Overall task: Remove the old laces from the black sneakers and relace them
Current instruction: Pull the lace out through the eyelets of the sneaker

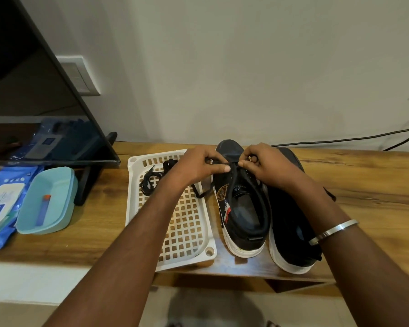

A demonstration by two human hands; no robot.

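Two black sneakers with white soles stand side by side on the wooden table, toes pointing away from me. Over the lace area of the left sneaker (241, 208), my left hand (200, 165) and my right hand (263, 165) each pinch a part of its black lace (228, 163), stretched between them. One lace end (203, 193) hangs off that shoe's left side. My right forearm covers part of the right sneaker (291, 223). A loose black lace (151, 177) lies bunched in the white tray (187, 234) left of the shoes.
A dark TV screen (33, 102) on a black stand fills the left. A teal bowl (47, 201) with a small blue tube and a blue wipes pack (0, 204) lie at the left. A black cable (340, 139) runs along the wall behind the shoes.
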